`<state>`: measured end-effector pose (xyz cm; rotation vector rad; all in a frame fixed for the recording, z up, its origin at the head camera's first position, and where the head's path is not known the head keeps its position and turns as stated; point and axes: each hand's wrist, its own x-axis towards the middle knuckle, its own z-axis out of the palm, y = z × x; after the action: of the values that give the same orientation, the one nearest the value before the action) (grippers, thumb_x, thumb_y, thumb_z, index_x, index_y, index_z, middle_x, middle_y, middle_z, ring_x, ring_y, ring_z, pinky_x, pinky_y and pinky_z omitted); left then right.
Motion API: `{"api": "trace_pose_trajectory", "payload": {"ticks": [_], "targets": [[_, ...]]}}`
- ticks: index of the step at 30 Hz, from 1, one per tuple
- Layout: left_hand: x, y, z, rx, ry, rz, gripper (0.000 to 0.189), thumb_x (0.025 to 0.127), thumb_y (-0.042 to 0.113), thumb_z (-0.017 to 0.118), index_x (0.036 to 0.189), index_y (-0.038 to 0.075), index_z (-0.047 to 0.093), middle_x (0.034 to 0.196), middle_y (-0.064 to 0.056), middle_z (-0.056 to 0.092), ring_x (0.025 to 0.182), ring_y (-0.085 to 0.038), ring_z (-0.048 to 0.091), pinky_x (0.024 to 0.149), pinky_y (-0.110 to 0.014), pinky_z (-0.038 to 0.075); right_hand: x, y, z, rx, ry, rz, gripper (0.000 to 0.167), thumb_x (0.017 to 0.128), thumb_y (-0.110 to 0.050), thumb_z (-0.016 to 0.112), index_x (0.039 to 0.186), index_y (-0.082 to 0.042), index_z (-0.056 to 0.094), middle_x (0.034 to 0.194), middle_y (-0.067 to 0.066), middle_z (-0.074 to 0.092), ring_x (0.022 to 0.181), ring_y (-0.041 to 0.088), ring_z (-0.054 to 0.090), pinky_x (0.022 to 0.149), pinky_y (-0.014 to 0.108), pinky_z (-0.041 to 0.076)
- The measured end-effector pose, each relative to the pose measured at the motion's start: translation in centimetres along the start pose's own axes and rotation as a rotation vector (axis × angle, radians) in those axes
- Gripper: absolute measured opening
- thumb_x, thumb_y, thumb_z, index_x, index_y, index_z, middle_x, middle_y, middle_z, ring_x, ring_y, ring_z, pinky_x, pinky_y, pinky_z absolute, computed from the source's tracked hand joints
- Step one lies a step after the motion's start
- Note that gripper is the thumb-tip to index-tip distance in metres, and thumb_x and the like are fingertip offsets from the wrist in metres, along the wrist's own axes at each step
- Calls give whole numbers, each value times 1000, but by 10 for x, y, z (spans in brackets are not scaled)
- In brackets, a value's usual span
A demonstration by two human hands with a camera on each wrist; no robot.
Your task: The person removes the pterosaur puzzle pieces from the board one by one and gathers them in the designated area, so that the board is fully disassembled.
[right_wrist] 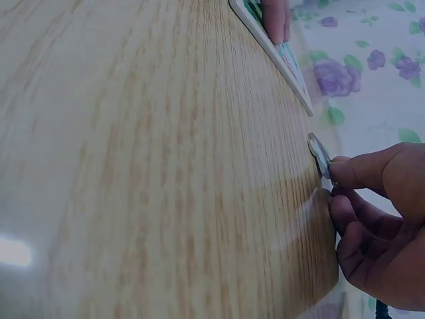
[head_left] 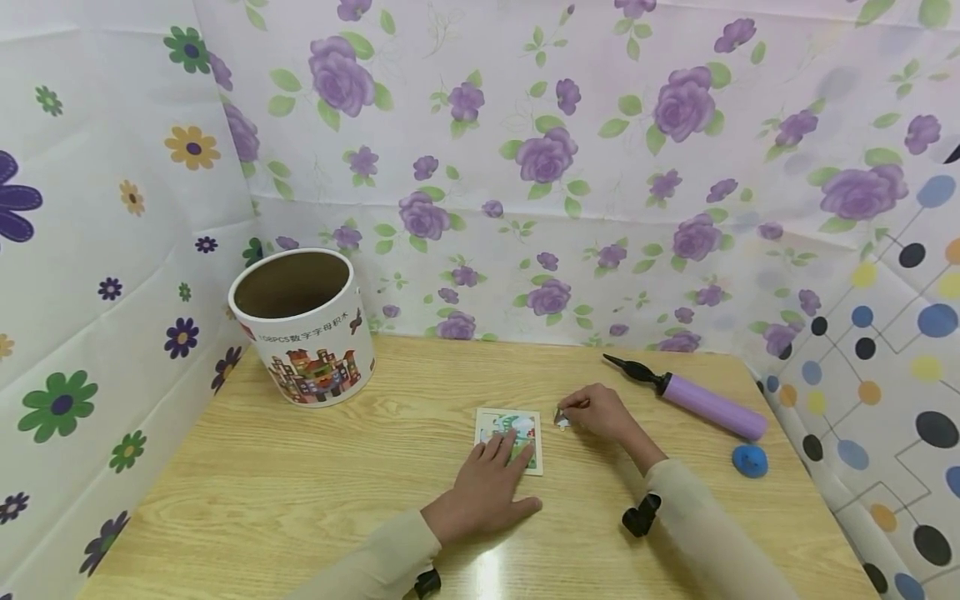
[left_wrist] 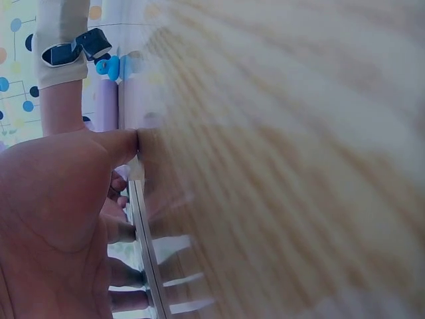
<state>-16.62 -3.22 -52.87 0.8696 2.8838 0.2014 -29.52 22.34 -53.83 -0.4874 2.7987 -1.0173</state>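
Observation:
A small square jigsaw board [head_left: 488, 416] with a colourful picture lies flat on the wooden table. My left hand [head_left: 491, 490] rests its spread, straight fingers on the board, the thumb out on the tabletop. To the right of the board, my right hand [head_left: 598, 412] pinches a small puzzle piece [head_left: 562, 421] between thumb and fingertips. In the right wrist view the piece [right_wrist: 319, 156] is tilted, close over the table, apart from the board's corner. The left fingers cover part of the picture.
A large white bucket [head_left: 318, 350] with printed blocks stands at the back left. At the right lie a purple hand pump [head_left: 712, 406] with a black nozzle and a blue round object [head_left: 750, 461]. Floral cloth [head_left: 480, 275] hangs behind the table [head_left: 315, 483].

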Motion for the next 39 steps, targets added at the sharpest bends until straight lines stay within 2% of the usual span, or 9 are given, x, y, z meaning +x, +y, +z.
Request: {"api": "trace_pose_trajectory", "payload": {"ticks": [9, 19, 24, 32, 39], "targets": [[0, 0, -1, -11, 0, -1, 81, 100, 66, 46, 162, 16, 32, 167, -20, 23, 153, -37, 26, 118, -54, 30, 1, -1, 1, 5, 2, -3, 13, 97, -16, 71, 104, -16, 82, 105, 4, 77, 90, 18, 69, 76, 39, 57], [1, 2, 3, -7, -25, -14, 83, 100, 67, 43, 163, 15, 28, 170, -8, 21, 154, -36, 23, 118, -56, 30, -5, -9, -3, 23, 15, 38, 17, 99, -20, 69, 111, -13, 80, 104, 2, 75, 92, 18, 69, 72, 34, 57], [2, 2, 3, -9, -7, -1, 82, 101, 64, 44, 162, 12, 30, 169, -11, 24, 154, -35, 24, 119, -55, 29, -5, -15, -1, 40, 23, -5, 18, 99, -20, 69, 113, -13, 79, 105, 2, 74, 90, 18, 70, 70, 33, 57], [1, 6, 1, 6, -30, -4, 82, 102, 63, 42, 162, 9, 29, 169, -13, 22, 154, -35, 24, 119, -54, 31, -4, -30, 7, 73, -7, -69, 20, 99, -19, 69, 115, -11, 77, 105, 4, 73, 80, 13, 69, 67, 30, 57], [-1, 7, -1, 64, -37, -4, 82, 102, 64, 41, 162, 10, 28, 169, -12, 22, 154, -34, 24, 119, -51, 31, -1, -43, 18, 64, -22, -132, 23, 98, -24, 71, 117, -13, 77, 106, 2, 72, 89, 15, 68, 75, 34, 57]]}}
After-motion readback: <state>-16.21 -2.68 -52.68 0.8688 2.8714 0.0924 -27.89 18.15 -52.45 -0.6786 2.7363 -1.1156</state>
